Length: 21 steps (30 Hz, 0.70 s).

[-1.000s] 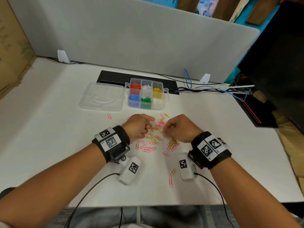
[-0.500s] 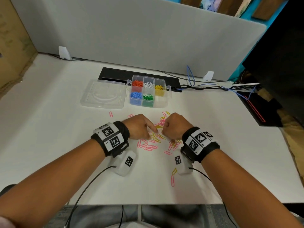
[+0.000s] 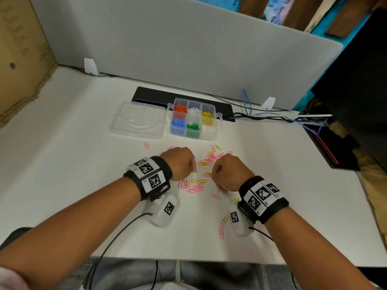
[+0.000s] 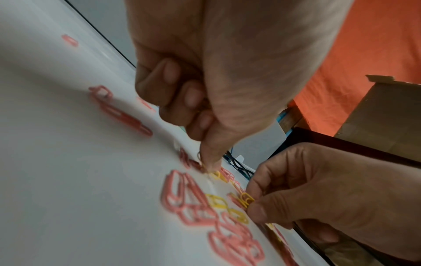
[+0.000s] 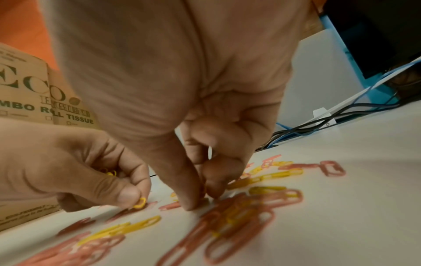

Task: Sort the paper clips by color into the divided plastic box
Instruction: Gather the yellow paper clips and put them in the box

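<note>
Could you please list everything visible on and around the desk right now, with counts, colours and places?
divided plastic box: one, clear, desk's far middle; holds red, white, yellow, blue, green clips; one compartment looks empty
lid: one, clear, left of box
loose paper clips: many, pink and yellow, desk centre
desk: one, white
partition: one, grey, behind desk
cables: several, black and blue, far right
cardboard box: one, brown, left
left hand: pinching a yellow clip
right hand: pinching yellow clips
</note>
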Motion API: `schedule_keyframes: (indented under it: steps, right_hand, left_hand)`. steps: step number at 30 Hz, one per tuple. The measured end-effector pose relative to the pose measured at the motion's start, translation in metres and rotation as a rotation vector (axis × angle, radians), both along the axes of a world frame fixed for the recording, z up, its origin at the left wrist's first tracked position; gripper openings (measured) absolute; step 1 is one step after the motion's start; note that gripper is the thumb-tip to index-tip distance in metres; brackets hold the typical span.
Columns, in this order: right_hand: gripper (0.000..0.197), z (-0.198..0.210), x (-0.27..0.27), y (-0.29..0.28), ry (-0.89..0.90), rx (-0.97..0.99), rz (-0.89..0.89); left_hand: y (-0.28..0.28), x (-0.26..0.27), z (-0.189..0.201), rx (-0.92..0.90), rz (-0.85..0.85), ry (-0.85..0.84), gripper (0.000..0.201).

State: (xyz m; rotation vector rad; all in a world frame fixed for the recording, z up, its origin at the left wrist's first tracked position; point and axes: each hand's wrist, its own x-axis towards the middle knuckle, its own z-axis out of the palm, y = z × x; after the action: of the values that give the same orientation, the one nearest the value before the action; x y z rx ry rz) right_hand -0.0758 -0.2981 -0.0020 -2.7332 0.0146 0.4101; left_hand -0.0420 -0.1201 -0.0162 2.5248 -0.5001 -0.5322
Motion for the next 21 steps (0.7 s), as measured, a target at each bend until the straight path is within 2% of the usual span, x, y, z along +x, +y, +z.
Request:
schedule_keyframes:
  steps: [4,6,9,11,13,15,17,21]
  right_hand:
    - [0.014,0.002,0.002,-0.008,0.004,-0.022,-0.021]
    - [0.014,0.007,0.003,-0.013,-0.023,0.004,-0.031]
    - [0.01,0.016,0.001,-0.016,-0.067,0.098,-0.042]
    - [0.01,0.019,-0.003,-0.011,-0.091,0.132,-0.001]
    - [0.011,0.019,-0.008,-0.003,-0.061,0.147,0.101]
    - [0.015,0.017,-0.012,0.006,-0.006,0.128,0.193]
    - [0.022,0.013,-0.012,0.011,-0.001,0.078,0.236]
    - [0.024,0.009,-0.01,0.012,0.003,0.021,0.259]
  left_hand:
    - [0.001,0.001,0.007,-0.178,0.049,0.102,0.019]
    - [-0.001,0.002,0.012,-0.326,0.128,0.231,0.016]
    - [-0.003,0.0,0.017,-0.636,0.353,0.528,0.015]
    - [-0.002,0.001,0.016,-0.772,0.406,0.651,0.014]
    - [0.0,0.001,0.015,-0.833,0.41,0.723,0.015]
    - [0.0,0.002,0.016,-0.828,0.419,0.755,0.016]
    - [-0.001,0.002,0.017,-0.738,0.402,0.698,0.015]
    - [0.002,0.0,0.011,-0.291,0.146,0.323,0.005]
